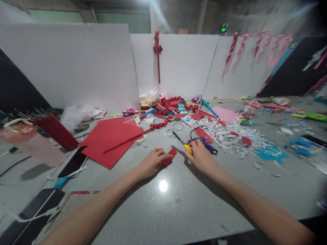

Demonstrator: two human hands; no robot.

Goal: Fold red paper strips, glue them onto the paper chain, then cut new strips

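Note:
My left hand (pixel 152 162) pinches a small folded piece of red paper (pixel 169 157) just above the grey table (pixel 158 207). My right hand (pixel 200 156) closes around the yellow handle of a pair of scissors (pixel 181 140), whose blades point up and left across the table, away from the red piece. A blue glue gun (pixel 207 145) lies right behind my right hand. Both forearms reach in from the bottom edge.
Red paper sheets (pixel 109 141) lie left of centre, with a phone (pixel 73 163) and a red bottle (pixel 56 131) beyond them. White paper shreds (pixel 231 136), red paper chains (pixel 167 107) and markers crowd the back right. White boards (pixel 176 63) wall the table.

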